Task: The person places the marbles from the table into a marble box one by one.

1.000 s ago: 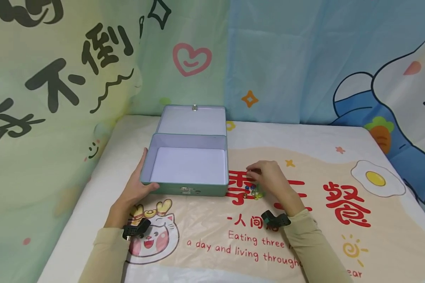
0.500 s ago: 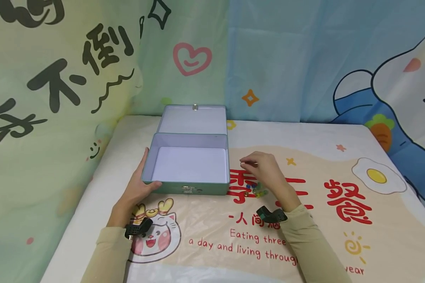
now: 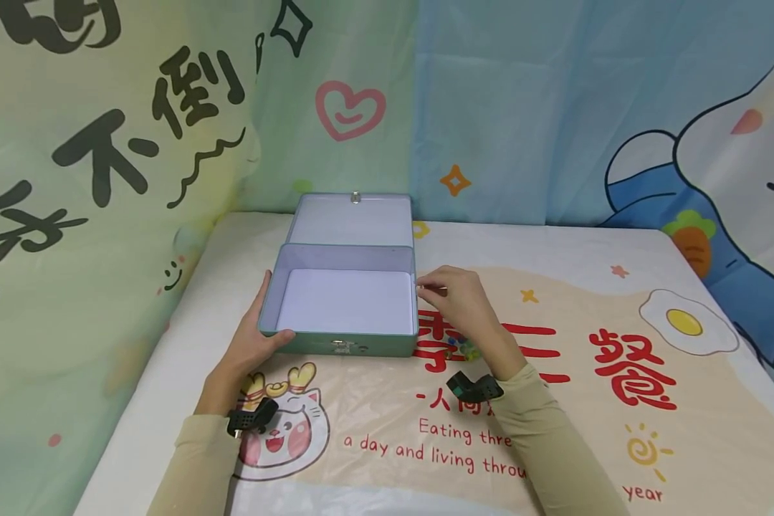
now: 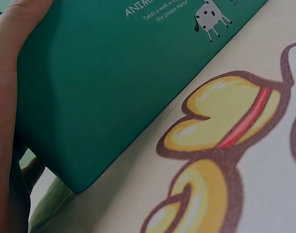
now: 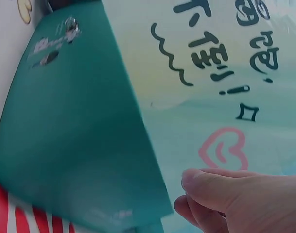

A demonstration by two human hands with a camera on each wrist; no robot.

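A green tin box [image 3: 346,344] stands with its lid [image 3: 355,218] swung back; its pale lilac inside shows a bare floor. My left hand [image 3: 254,337] grips the box's front left corner, thumb at the front edge and fingers along the left side. In the left wrist view, part of that hand [image 4: 7,63] lies against the green wall. My right hand [image 3: 458,297] is at the box's right rim, thumb and fingertips pinched on what looks like a small pale marble, mostly hidden. Several blue, green and yellow glass marbles [image 3: 467,350] lie below that hand, partly covered by it.
A printed cloth [image 3: 619,459] with red characters, a cat and an egg covers the table. A patterned curtain [image 3: 490,107] hangs behind it, and another [image 3: 103,287] on the left. Each wrist wears a small black camera [image 3: 474,387].
My right hand has moved up and left from the marbles to the box's right rim, its fingertips kept together. The left hand stays on the box, which has hardly shifted.
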